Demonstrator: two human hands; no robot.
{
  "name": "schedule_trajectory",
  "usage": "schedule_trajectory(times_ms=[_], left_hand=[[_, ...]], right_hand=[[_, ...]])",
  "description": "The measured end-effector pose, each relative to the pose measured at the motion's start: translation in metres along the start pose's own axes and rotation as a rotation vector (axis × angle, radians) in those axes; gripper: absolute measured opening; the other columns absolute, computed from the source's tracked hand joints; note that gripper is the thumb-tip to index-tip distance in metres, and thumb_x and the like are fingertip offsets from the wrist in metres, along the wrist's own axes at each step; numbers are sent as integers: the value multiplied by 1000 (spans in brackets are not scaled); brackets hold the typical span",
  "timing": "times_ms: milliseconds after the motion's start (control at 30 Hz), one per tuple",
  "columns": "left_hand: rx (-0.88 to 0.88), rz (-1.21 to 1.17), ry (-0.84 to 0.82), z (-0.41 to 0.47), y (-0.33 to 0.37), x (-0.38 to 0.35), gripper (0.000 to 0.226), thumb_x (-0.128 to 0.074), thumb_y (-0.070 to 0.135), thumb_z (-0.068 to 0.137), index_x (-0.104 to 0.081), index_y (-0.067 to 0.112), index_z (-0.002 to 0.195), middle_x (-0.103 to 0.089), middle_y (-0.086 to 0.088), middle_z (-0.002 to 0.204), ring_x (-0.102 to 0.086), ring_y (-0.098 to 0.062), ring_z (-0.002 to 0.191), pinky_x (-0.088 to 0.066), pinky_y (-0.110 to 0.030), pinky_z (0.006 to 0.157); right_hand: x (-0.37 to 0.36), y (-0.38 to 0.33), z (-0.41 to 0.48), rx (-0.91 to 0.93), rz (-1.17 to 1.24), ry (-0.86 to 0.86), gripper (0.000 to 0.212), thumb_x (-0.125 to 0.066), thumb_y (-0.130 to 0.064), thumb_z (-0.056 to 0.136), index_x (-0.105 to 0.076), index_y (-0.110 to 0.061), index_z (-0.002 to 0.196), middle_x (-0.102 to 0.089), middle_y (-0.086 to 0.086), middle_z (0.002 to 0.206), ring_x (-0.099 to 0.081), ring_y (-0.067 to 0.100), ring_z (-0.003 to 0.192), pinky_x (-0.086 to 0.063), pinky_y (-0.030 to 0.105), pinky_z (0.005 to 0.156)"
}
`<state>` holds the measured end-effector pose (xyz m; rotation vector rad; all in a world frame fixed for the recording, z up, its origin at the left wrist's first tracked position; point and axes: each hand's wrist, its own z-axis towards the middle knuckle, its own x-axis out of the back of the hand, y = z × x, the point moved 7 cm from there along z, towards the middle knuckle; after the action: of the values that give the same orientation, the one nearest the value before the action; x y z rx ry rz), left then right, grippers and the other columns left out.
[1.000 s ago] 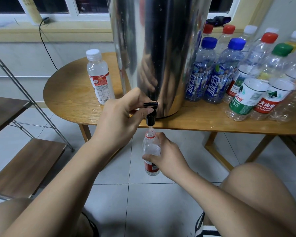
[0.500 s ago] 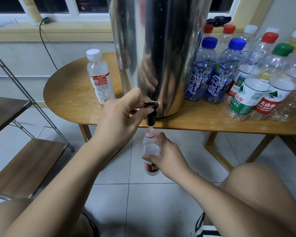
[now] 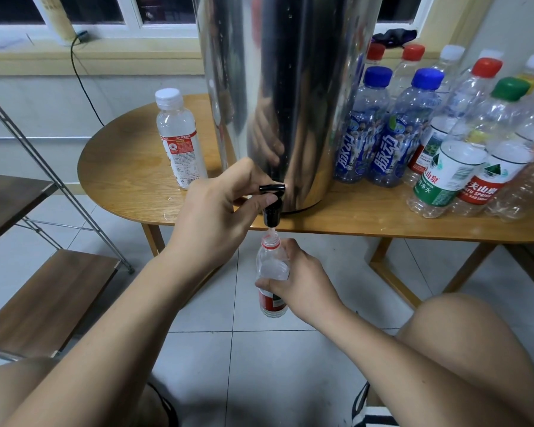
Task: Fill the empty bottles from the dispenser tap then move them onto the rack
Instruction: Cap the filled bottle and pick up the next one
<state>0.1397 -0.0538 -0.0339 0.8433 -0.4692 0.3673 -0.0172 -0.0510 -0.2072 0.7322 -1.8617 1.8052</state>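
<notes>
A: Closest in, what are the hands doing?

B: The right hand (image 3: 302, 285) is wrapped round the middle of a small clear bottle (image 3: 270, 266), with its fingers curled over the red label. The left hand (image 3: 213, 211) pinches the black tap (image 3: 272, 204), the lever between thumb and forefinger.

A: And how does the bottle sit?

B: It is upright, long axis vertical, with its open mouth pointing straight up just beneath the spout. It is held in the air below the table edge, above the pale tiled floor (image 3: 259, 349).

A: Further back?

B: The tap sticks out of a tall steel dispenser (image 3: 290, 103) standing near the front edge of an oval wooden table (image 3: 127, 167). To its left stands one white-capped bottle (image 3: 179, 140), apart from the dispenser. To its right is a crowd of capped bottles (image 3: 444, 134) — blue, red, green and white lids — packed close together.

A: The room?

B: A metal-framed rack (image 3: 43, 291) with wooden shelves stands at the left. Behind the table is a window sill (image 3: 105, 53), and a black cable (image 3: 84, 84) hangs down the wall.
</notes>
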Motion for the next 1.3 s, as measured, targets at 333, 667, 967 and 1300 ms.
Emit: schedule_trajectory(times_ms=[333,667,967,1300], left_hand=[[4,-1,-2,0,0,0,13,-77,13,100,-65,17,103,-82,8,107,-76,-3,108,-63,-41,86],[11,-7,-1,0,1,0,14,-78,11,100,-66,17,102,-82,8,107,-75,-1,109,-63,-40,85],[3,-4,0,0,0,0,13,-78,11,99,-66,15,104,-81,7,107,-76,-4,108,-63,-43,85],[5,-2,12,0,2,1,12,-78,9,99,-66,14,102,-82,6,105,-75,1,107,-61,-33,84]], right_hand=[[1,-1,0,7,-5,-7,69,-89,-45,80,-48,-34,135,-66,-9,133,-64,18,117,-58,42,100],[0,0,-1,-1,3,-10,66,-90,-47,79,-46,-38,129,-66,-12,130,-64,18,116,-59,43,99],[1,-1,-1,-2,2,-12,67,-90,-45,79,-48,-36,130,-66,-10,132,-64,19,117,-58,41,99],[1,-2,-1,-3,-8,-14,67,-90,-44,79,-48,-35,132,-67,-9,132,-65,20,116,-59,42,99]])
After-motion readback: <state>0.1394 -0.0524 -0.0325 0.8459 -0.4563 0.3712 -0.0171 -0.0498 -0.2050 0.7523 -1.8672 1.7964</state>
